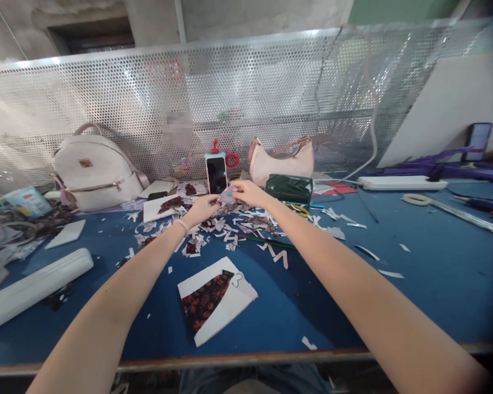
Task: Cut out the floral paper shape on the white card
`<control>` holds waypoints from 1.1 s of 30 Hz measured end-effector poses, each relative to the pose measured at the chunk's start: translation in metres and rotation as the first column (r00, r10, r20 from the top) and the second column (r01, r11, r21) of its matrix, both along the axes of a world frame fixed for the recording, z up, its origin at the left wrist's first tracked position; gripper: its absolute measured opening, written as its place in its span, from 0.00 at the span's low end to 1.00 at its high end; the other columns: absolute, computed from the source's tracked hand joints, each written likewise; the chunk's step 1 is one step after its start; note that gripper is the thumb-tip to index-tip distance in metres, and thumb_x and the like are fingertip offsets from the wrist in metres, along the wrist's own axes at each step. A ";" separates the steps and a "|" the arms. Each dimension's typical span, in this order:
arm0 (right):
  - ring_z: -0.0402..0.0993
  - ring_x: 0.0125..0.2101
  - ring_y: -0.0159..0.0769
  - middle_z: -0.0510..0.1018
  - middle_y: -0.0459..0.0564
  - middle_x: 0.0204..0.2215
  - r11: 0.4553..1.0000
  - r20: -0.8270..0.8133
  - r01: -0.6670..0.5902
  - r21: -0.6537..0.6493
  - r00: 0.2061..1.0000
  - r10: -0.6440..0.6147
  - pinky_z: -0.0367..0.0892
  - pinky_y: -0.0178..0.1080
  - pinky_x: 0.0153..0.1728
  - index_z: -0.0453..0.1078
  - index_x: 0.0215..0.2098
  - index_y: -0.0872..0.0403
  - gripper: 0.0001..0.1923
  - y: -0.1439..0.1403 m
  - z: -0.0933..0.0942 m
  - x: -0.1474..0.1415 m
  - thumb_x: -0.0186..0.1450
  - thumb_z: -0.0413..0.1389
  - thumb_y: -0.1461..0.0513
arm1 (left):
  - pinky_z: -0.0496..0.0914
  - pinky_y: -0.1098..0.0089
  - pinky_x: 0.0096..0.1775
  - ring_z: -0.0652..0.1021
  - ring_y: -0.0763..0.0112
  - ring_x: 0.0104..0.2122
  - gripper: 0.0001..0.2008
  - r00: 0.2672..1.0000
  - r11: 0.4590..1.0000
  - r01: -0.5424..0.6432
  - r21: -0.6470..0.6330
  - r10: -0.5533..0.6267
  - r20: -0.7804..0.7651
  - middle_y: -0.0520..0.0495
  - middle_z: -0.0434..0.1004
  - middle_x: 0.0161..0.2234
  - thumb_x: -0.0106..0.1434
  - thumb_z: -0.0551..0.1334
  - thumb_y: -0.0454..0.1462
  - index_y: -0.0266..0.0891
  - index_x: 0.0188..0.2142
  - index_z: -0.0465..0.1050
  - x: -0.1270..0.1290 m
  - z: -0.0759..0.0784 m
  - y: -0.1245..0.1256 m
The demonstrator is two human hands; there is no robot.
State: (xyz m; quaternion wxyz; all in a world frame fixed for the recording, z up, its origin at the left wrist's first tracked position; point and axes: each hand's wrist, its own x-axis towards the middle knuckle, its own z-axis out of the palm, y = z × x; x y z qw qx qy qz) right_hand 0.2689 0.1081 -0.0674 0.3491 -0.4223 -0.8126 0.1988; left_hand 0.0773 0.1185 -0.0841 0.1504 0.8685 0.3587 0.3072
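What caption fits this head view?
Both hands, left hand and right hand, pinch a small paper piece above scattered scraps on the blue table.

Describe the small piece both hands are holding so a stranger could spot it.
On the blue table, in front of the upright phone, the left hand and right hand pinch a small pale scrap. Unlike the cuttings below, it's lifted.

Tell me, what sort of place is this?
Probably a small craft or sewing workshop: a blue worktable strewn with white paper scraps, a white card with dark floral fabric, and a perforated metal screen behind. Both hands, left hand and right hand, hold a small piece.
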 end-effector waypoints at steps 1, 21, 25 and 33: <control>0.68 0.21 0.30 0.72 0.45 0.20 1.000 0.019 -0.010 -0.011 1.000 0.010 0.62 0.32 0.24 0.66 0.33 0.58 0.06 -0.002 0.001 -0.003 0.59 0.48 0.66 | 0.64 0.72 0.41 0.74 0.65 0.38 0.15 1.000 1.000 0.008 -0.011 -0.008 0.011 0.48 0.76 0.39 0.56 0.55 0.38 0.36 0.41 0.73 0.000 0.000 0.000; 0.72 0.34 0.41 0.76 0.50 0.33 0.938 0.563 0.338 0.082 0.761 -0.323 0.63 0.35 0.31 0.72 0.31 0.53 0.09 0.007 -0.011 0.042 0.50 0.61 0.63 | 0.70 0.63 0.38 0.74 0.66 0.37 0.13 0.937 0.934 -0.278 -0.224 0.315 0.149 0.46 0.71 0.39 0.62 0.57 0.40 0.33 0.42 0.68 -0.021 -0.010 0.021; 0.71 0.39 0.41 0.76 0.50 0.37 0.899 0.562 0.418 0.128 0.717 -0.413 0.63 0.36 0.34 0.72 0.34 0.52 0.08 0.008 -0.008 0.049 0.55 0.55 0.65 | 0.70 0.59 0.41 0.72 0.62 0.42 0.16 0.895 0.902 -0.305 -0.305 0.381 0.234 0.44 0.68 0.46 0.63 0.57 0.40 0.35 0.48 0.65 -0.027 -0.011 0.029; 0.69 0.43 0.38 0.73 0.54 0.44 0.886 0.635 0.464 -0.012 0.688 -0.352 0.62 0.35 0.43 0.66 0.48 0.57 0.15 0.002 0.020 0.065 0.63 0.50 0.66 | 0.70 0.59 0.41 0.73 0.64 0.42 0.16 0.787 0.858 -0.189 -0.477 0.423 0.449 0.43 0.68 0.47 0.63 0.56 0.39 0.35 0.49 0.64 -0.034 -0.012 0.042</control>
